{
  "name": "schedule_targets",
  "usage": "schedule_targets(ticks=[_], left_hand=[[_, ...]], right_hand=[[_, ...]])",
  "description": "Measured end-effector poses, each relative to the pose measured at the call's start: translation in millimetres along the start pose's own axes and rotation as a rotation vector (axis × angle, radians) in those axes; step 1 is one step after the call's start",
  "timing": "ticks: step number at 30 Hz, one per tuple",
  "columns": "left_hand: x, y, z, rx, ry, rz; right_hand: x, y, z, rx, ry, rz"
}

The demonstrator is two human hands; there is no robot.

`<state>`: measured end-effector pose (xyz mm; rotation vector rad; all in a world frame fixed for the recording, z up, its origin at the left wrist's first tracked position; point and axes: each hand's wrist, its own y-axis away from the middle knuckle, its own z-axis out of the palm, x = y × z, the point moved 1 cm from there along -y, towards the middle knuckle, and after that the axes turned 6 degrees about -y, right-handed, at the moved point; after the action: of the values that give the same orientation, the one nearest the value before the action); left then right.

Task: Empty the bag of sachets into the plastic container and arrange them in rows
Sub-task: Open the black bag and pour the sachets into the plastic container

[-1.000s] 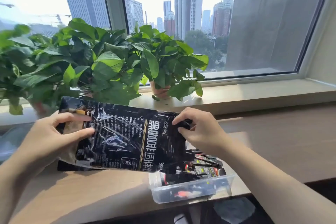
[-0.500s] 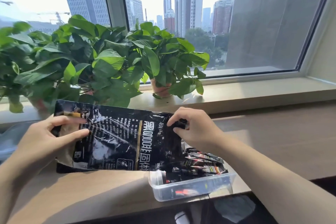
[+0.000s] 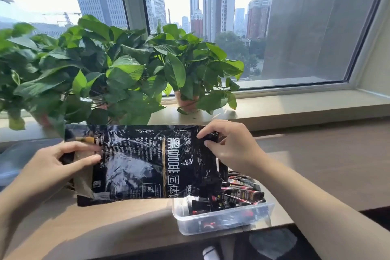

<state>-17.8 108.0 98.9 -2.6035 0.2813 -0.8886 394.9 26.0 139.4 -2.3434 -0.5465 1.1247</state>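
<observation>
Bag (image 3: 147, 160) hangs sideways, mouth at 3 o'clock over the container (image 3: 185, 224), prob. so sachets (image 3: 238, 194) slide in. Left hand (image 3: 54, 164) pinches its 9 o'clock end w/ thumb & fingers; right hand (image 3: 230, 145), fingers curled, grips the mouth edge.

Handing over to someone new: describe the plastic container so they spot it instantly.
Below the window, on the wooden counter's edge, sits the plastic container. It lies under the black bag's right end, the only see-through box, holding dark sachets.

One wide-angle view from the person's head faces forward and slightly down, close to the bag (image 3: 147, 164) at lower centre, across the desk (image 3: 316, 164) toward the window (image 3: 295, 27) up top.
</observation>
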Motion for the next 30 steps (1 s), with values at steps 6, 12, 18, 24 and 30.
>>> schedule_targets(ticks=[6,12,18,24,30], left_hand=[[26.6,2.2,-8.0,0.019,-0.053,0.156],[137.8,11.9,5.2,-0.051,-0.165,0.666],[195.4,-1.0,54.9,-0.362,-0.214,0.627],[175.7,-5.0,52.9,-0.35,-0.026,0.6],[167.8,-5.0,54.7,-0.345,-0.007,0.634]], right_hand=[[2.1,-2.2,1.3,-0.012,-0.047,0.001],[2.4,-7.4,7.5,-0.052,-0.091,-0.037],[1.6,-7.7,9.2,-0.046,-0.118,-0.122],[30.5,19.7,-20.1,0.014,-0.324,0.128],[55.7,56.5,-7.6,-0.321,-0.073,0.286]])
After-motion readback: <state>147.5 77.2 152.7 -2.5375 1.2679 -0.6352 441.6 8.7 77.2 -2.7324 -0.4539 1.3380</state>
